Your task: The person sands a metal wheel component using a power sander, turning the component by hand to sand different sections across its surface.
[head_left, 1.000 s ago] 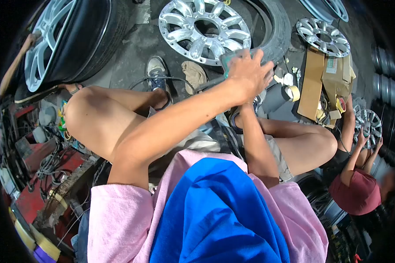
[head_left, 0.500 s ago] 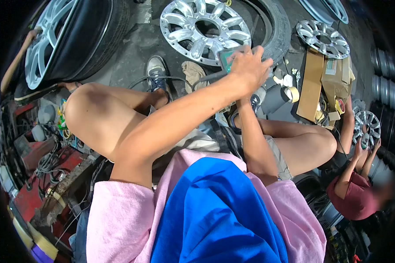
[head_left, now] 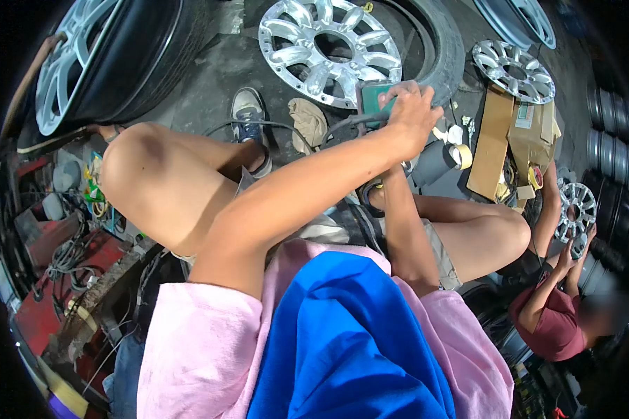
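Note:
My left hand (head_left: 412,115) reaches across and grips a teal corded sander (head_left: 373,99) from above, with its fingers bent over the body. The sander is at the lower right edge of a shiny silver alloy wheel face (head_left: 286,54), which lies on a tyre (head_left: 446,52). A dark cord (head_left: 276,126) runs off the tool to the left. My right forearm (head_left: 407,223) comes up beneath the left wrist. My right hand is hidden behind the left hand and wrist, so its fingers do not show.
A crumpled beige cloth (head_left: 307,124) lies near my left shoe (head_left: 248,115). Cardboard (head_left: 493,143) and a tape roll (head_left: 461,157) sit to the right. Another silver wheel (head_left: 514,72) is beyond. At far right a co-worker in a maroon shirt (head_left: 548,318) handles a wheel (head_left: 575,209).
My left hand and the sander have shifted slightly right and down, and the sander has turned a little. The co-worker's wheel and hands have moved slightly.

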The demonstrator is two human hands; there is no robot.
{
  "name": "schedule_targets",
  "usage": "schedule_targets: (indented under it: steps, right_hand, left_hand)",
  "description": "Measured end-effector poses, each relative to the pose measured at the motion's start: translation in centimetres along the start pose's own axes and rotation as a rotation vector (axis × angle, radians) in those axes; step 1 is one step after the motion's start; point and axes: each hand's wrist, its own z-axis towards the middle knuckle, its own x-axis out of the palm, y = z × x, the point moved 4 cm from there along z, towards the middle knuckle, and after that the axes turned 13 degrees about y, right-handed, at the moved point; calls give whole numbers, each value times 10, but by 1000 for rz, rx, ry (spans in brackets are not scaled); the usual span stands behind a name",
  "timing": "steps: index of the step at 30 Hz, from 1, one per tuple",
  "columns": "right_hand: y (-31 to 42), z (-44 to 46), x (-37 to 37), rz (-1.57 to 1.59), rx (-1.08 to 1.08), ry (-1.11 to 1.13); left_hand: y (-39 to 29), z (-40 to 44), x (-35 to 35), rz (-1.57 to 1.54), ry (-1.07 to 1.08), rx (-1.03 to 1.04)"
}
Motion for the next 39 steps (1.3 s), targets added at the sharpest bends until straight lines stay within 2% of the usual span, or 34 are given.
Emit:
schedule_targets:
  steps: [1, 3, 6, 12, 18, 24, 28, 34, 36, 39]
  right_hand:
    - [0, 0, -2, 1, -3, 1]
    - [0, 4, -2, 1, -13, 3]
    - [1, 6, -1, 6, -27, 11]
    - [0, 12, 0, 6, -33, 22]
    - [0, 19, -2, 15, -41, 27]
    - [-1, 26, -3, 22, -52, 31]
    - [-2, 33, -3, 26, -59, 45]
    - [-7, 52, -3, 58, -65, 92]
    - [-11, 61, -1, 73, -73, 124]
    - [-10, 84, 4, 96, -87, 202]
  left_hand:
    - [-1, 0, -8, 0, 1, -5]
    - [-9, 0, -13, 108, 231, -77]
    - [-27, -14, 1, 76, 259, -43]
    - [-30, -21, 10, 82, 172, -55]
    - [-7, -3, -10, 108, 190, -26]
    - [-24, -11, 0, 32, 261, 13]
    - [-25, -7, 9, 66, 211, -19]
    - [11, 9, -17, -47, 205, -30]
    - [30, 20, -20, -245, 194, -105]
    - [62, 33, -20, -401, 151, -90]
